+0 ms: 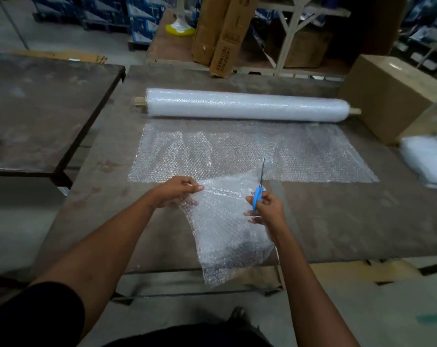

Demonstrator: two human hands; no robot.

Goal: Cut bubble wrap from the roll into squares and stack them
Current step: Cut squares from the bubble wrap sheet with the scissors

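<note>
A long white bubble wrap roll [247, 106] lies across the back of the table, with a flat sheet [300, 151] unrolled toward me. A loose piece of bubble wrap [227, 236] hangs between my hands over the table's front edge. My left hand [177, 191] pinches its upper left corner. My right hand [267, 209] grips blue-handled scissors [258, 194], blades pointing away from me, and also holds the piece's right edge.
A stack of white bubble wrap pieces [427, 161] lies at the table's right edge. A large cardboard box [392, 93] stands at the back right. A second dark table [37, 113] stands to the left, with a gap between. Tall cartons [220, 33] lean behind.
</note>
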